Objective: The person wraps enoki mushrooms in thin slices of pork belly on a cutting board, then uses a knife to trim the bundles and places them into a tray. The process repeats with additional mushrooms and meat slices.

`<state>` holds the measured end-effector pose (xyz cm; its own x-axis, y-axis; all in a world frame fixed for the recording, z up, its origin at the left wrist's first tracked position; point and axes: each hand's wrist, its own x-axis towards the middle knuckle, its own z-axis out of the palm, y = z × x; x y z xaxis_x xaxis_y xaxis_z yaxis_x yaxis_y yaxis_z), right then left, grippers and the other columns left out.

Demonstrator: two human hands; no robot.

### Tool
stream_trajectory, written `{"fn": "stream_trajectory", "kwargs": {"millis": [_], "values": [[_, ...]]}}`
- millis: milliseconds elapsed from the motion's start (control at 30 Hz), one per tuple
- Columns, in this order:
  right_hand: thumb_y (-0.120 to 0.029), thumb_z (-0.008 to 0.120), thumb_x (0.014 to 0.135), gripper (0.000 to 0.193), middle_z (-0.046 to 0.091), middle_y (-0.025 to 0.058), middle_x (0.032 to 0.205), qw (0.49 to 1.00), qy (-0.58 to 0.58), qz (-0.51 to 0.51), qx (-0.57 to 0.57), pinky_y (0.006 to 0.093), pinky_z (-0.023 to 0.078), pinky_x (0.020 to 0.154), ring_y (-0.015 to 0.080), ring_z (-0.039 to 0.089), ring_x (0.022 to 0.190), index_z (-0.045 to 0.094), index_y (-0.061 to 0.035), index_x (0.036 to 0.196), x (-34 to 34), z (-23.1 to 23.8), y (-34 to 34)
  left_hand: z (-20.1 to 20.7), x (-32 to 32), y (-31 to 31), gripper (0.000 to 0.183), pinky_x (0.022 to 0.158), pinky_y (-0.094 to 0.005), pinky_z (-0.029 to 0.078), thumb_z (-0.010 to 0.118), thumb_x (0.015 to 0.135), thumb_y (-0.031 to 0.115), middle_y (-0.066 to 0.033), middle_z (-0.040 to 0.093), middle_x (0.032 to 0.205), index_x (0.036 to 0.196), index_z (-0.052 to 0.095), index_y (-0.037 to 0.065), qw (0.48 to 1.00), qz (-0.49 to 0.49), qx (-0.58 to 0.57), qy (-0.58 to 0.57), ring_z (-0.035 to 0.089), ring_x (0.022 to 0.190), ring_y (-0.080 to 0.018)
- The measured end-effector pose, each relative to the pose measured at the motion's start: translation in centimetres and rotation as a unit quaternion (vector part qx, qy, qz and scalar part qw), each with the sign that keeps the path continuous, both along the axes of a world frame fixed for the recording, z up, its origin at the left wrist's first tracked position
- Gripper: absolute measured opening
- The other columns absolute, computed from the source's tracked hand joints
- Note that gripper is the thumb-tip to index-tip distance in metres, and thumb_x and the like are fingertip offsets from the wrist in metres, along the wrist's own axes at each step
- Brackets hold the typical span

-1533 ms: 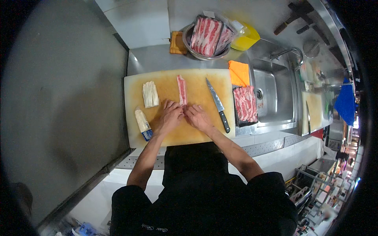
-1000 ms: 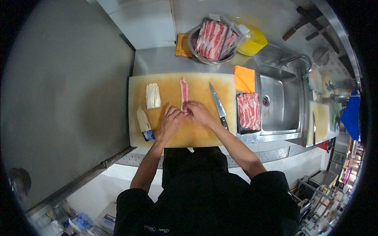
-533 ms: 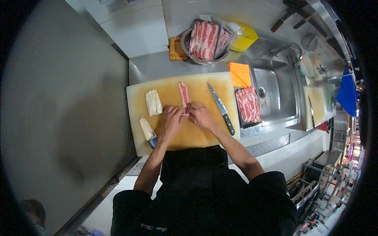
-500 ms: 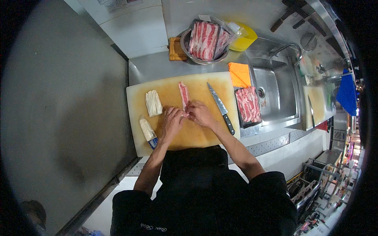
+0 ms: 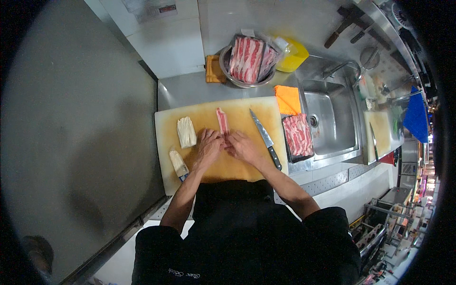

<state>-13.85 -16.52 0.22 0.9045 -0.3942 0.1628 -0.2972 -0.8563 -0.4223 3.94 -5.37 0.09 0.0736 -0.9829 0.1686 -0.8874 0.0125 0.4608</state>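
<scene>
The strip [image 5: 222, 118] of meat lies on the board [image 5: 237, 171], its far end flat, its near end running in under the fingers. The left hand [image 5: 211, 145] and right hand [image 5: 241, 146] meet over it, fingers bent and close together. They cover what is beneath, so I cannot tell whether either grip is pinching the strip or only pressing on it.

Work on this strip looks partway: the near end is in hand, while the far length lies straight and unworked. The white bundle [image 5: 186, 133] and the packet [image 5: 178, 164] lie left of the hands, the knife [image 5: 262, 130] to their right. More meat [image 5: 298, 135] sits beside the board, apparently yet to be handled.
</scene>
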Motion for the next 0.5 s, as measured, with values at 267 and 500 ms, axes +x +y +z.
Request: {"fn": "stream_trajectory", "kwargs": {"millis": [267,500], "values": [[-0.021,0.083,0.08,0.022,0.073,0.0145,0.107,0.994,0.007,0.024,0.109,0.0473,0.055,0.094,0.0356,0.069,0.104,0.08,-0.0068,0.097,2.4,-1.3,-3.6,0.7,-0.2,0.0,0.025,0.118,-0.0562,0.038,0.082,0.084,0.017,-0.0089,0.066,0.112,0.105,0.073,0.007,0.999,0.033,-0.034,0.019,0.059,0.117,-0.0301],[-0.018,0.083,0.084,0.018,0.076,0.0144,0.109,0.942,0.217,0.04,0.252,0.0456,0.057,0.091,0.037,0.072,0.106,0.081,-0.0085,0.099,4.7,0.8,-6.3,-2.8,-1.0,0.5,0.017,0.12,-0.0613,0.037,0.081,0.085,0.016,-0.0075,0.069,0.1,0.098,0.074,0.007,0.997,0.027,-0.064,-0.027,0.062,0.112,-0.0284]]}}
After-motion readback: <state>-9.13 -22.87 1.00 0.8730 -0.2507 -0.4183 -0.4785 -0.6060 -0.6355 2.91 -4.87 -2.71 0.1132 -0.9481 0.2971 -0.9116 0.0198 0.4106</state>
